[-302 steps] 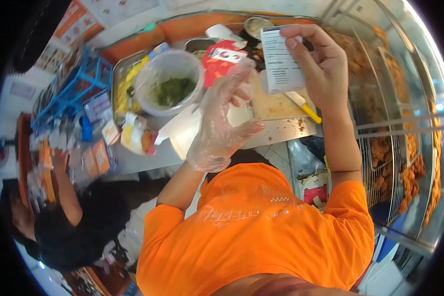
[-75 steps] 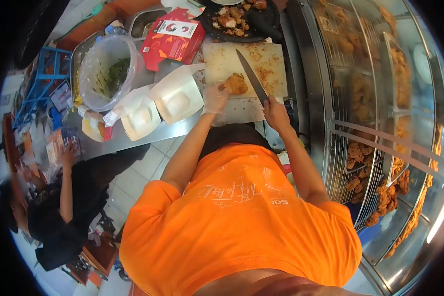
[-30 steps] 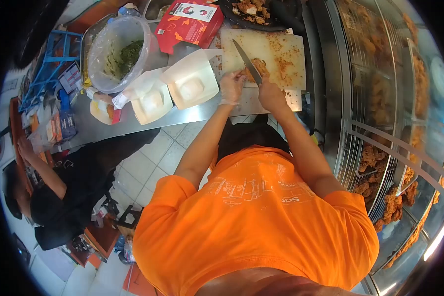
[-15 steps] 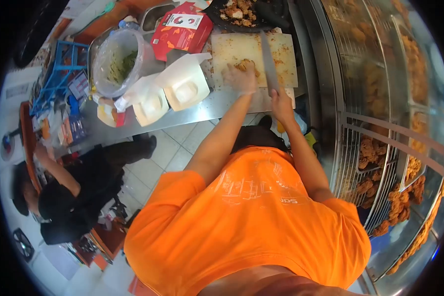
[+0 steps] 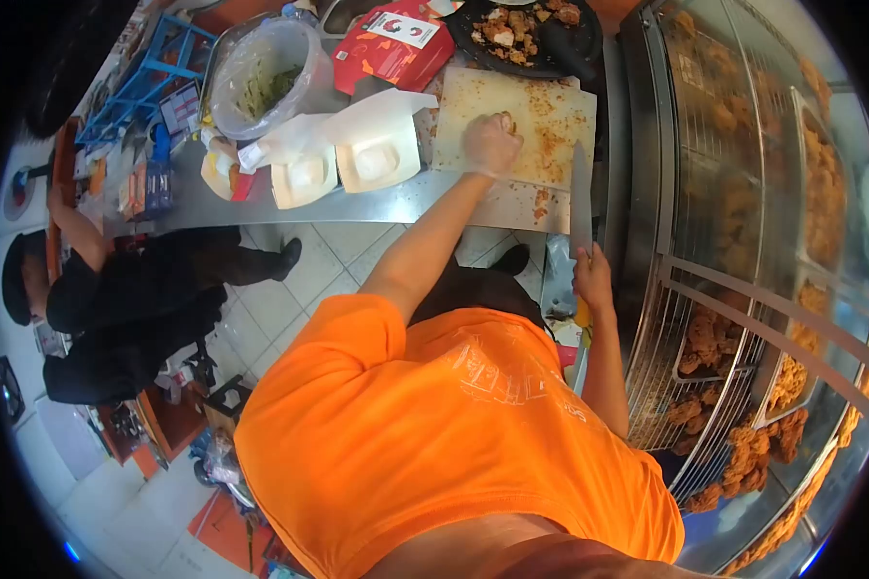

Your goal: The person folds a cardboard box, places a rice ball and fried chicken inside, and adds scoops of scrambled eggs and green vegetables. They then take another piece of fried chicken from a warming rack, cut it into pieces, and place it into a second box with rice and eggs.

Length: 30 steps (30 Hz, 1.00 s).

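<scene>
Observed with left hand (image 5: pixel 493 147): lowered onto the cutting board (image 5: pixel 454 101), fingers curled and drawn together, not spread, with slight blur. Found at the fingertips of left hand: a small brown piece of food (image 5: pixel 507 123), mostly hidden; cannot tell whether pinched or merely covered. Recorded for right hand (image 5: pixel 594 277): closed around the knife (image 5: pixel 580 198), lower and nearer the body than left hand, off the board and past the counter's near edge. Noted as pointing away from the body, up from right hand: the blade, tip near the board's right edge, apart from left hand and from the brown piece. Seen scattered on the board to the right of left hand: brown crumbs (image 5: pixel 547 121). Located beyond both hands: a black pan (image 5: pixel 473 39) with chopped food (image 5: pixel 504 37). Listed to the left of left hand, on the metal counter (image 5: pixel 377 207): two open white boxes (image 5: pixel 304 174) side by side, and a clear tub (image 5: pixel 232 96) with greens (image 5: pixel 266 94). Sighted beyond the boxes, forward and left of left hand: a red box (image 5: pixel 394 53). Placed to the right of right hand: a glass cabinet (image 5: pixel 734 193) with fried food (image 5: pixel 743 458) on racks. Found far left of both hands: another person in dark clothing (image 5: pixel 135 299).
</scene>
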{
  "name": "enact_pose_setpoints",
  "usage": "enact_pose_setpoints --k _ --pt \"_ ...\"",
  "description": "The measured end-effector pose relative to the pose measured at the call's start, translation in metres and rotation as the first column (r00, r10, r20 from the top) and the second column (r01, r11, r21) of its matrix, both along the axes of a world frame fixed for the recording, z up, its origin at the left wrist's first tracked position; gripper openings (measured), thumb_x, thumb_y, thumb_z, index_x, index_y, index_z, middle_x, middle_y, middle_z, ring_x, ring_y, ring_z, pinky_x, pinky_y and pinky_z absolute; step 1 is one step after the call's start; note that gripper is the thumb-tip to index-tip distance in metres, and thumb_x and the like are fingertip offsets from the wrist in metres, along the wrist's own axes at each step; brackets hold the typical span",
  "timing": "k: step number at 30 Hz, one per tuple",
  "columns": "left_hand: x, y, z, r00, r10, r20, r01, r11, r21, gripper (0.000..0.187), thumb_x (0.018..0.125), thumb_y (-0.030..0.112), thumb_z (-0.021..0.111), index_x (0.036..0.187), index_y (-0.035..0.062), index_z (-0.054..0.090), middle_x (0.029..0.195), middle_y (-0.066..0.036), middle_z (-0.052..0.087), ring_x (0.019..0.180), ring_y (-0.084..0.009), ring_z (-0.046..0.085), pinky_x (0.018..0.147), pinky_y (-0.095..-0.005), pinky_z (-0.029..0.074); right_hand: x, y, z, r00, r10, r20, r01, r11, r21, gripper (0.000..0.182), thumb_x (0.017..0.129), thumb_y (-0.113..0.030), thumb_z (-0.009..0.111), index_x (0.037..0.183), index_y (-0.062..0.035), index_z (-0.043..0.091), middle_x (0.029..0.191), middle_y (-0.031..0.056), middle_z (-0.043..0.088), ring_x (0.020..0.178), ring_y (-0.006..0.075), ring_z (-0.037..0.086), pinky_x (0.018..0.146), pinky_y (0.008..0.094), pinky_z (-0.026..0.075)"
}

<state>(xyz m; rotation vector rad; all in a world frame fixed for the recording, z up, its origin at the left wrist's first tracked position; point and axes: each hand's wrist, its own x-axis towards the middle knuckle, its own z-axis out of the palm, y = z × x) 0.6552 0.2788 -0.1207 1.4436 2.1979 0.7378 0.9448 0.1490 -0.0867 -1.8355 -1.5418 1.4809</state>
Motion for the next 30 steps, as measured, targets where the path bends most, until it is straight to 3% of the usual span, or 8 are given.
enact_pose_setpoints --k 6,7,8,11,17,23,28,30 --pt "-0.124 -0.080 0.023 0.986 0.020 -0.165 0.036 0.942 0.333 0.026 0.077 0.024 0.071 0.093 0.0060 0.063 0.087 -0.016 0.059 0.086 -0.0369 0.058 0.075 -0.0505 0.045 -0.013 -0.039 0.001 0.988 -0.153 0.027 0.150 0.986 0.077 0.035 0.103 -0.024 0.050 0.124 0.0044 0.051 0.060 0.0005 0.047 0.044 0.0102 0.046 0.038 0.0282 0.040" --pt "-0.149 -0.089 0.010 0.870 -0.102 -0.482 0.176 0.978 0.111 0.029 0.080 0.022 0.067 0.102 0.0034 0.064 0.096 -0.017 0.063 0.095 -0.0366 0.059 0.082 -0.0499 0.046 -0.013 -0.055 -0.020 0.994 -0.085 0.075 0.076 0.991 0.112 0.034 0.103 -0.025 0.049 0.121 0.0035 0.055 0.060 0.0007 0.047 0.044 0.0107 0.046 0.039 0.0288 0.040" --pt "-0.205 -0.090 -0.097 0.872 0.000 -0.489 0.224 0.888 0.401 0.031 0.087 0.022 0.061 0.109 0.0006 0.065 0.108 -0.019 0.065 0.103 -0.0360 0.060 0.090 -0.0505 0.046 -0.021 -0.066 -0.012 0.989 -0.144 0.030 0.143 0.989 0.032 0.032 0.102 -0.025 0.046 0.115 0.0012 0.059 0.060 0.0008 0.048 0.043 0.0116 0.047 0.039 0.0296 0.041" --pt "-0.199 -0.079 -0.048 0.706 -0.402 -0.583 0.317 0.915 -0.248 0.025 0.095 0.025 0.056 0.111 0.0096 0.068 0.113 -0.020 0.065 0.109 -0.0360 0.060 0.095 -0.0496 0.047 -0.046 -0.094 -0.023 0.992 -0.098 0.085 0.085 0.986 0.146 0.027 0.098 -0.023 0.047 0.103 -0.0013 0.062 0.072 0.0096 0.057 0.059 0.0242 0.056 0.054 0.0380 0.047" --pt "-0.189 -0.043 0.010 0.632 -0.680 -0.372 0.530 0.729 -0.432 0.060 0.079 0.038 0.078 0.130 0.0124 0.059 0.105 -0.023 0.069 0.106 -0.0373 0.064 0.095 -0.0463 0.050 -0.060 -0.147 0.033 0.990 -0.071 0.123 0.067 0.997 0.038 0.031 0.096 -0.029 0.055 0.111 -0.0017 0.060 0.103 0.0255 0.067 0.095 0.0450 0.064 0.085 0.0515 0.050" --pt "-0.017 -0.078 0.271 0.494 -0.869 -0.022 0.865 0.489 0.107 0.049 0.089 0.033 0.070 0.123 -0.0014 0.064 0.118 -0.021 0.066 0.109 -0.0360 0.063 0.099 -0.0443 0.047 -0.021 -0.180 0.001 0.988 -0.096 0.125 0.075 0.984 0.159 0.033 0.096 -0.029 0.055 0.117 -0.0034 0.060 0.108 0.0249 0.067 0.103 0.0447 0.063 0.089 0.0517 0.049" --pt "0.209 -0.154 0.463 -0.366 -0.909 0.198 0.838 -0.229 0.495 0.030 0.086 0.027 0.067 0.102 0.0016 0.065 0.107 -0.014 0.065 0.093 -0.0223 0.064 0.089 -0.0336 0.048 0.031 -0.208 0.021 0.988 -0.017 0.154 0.001 0.995 0.101 0.035 0.096 -0.029 0.056 0.122 -0.0054 0.058 0.111 0.0240 0.066 0.108 0.0440 0.061 0.091 0.0518 0.048" --pt "0.307 -0.167 0.500 -0.326 -0.906 -0.270 0.750 -0.421 0.510 0.030 0.091 0.024 0.063 0.115 0.0069 0.066 0.107 -0.010 0.068 0.097 -0.0212 0.064 0.091 -0.0340 0.048 0.052 -0.226 0.037 0.987 0.023 0.160 -0.041 0.993 0.110 0.036 0.097 -0.029 0.056 0.123 -0.0057 0.057 0.113 0.0240 0.066 0.109 0.0438 0.061 0.091 0.0518 0.048"
